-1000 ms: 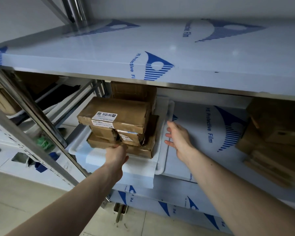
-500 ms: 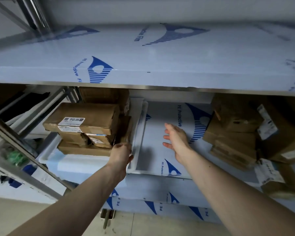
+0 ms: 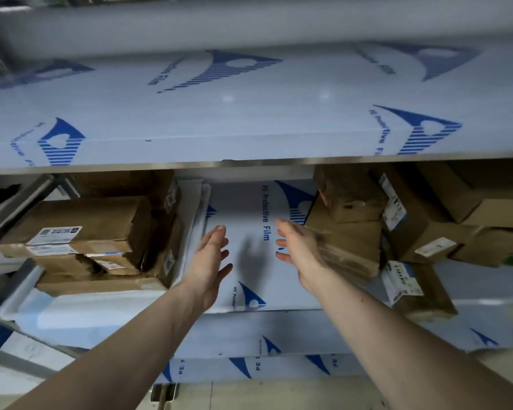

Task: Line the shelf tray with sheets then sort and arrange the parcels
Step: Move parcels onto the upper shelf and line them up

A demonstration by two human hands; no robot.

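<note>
Now that the left hand [image 3: 209, 261] has let go of the lined tray [image 3: 190, 220] stacked with parcels [image 3: 83, 220] at centre left, both hands hover empty, fingers straight, right hand [image 3: 298, 250] nearing unsorted parcels [image 3: 350, 220] at centre right, likely next.

"PE Protective Film" on shelf film [image 3: 249, 208], parcel labels [image 3: 54, 235] unreadable

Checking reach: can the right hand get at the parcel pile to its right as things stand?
Probably yes: the right hand is open and empty, beside the parcel pile, with nothing between them.
</note>
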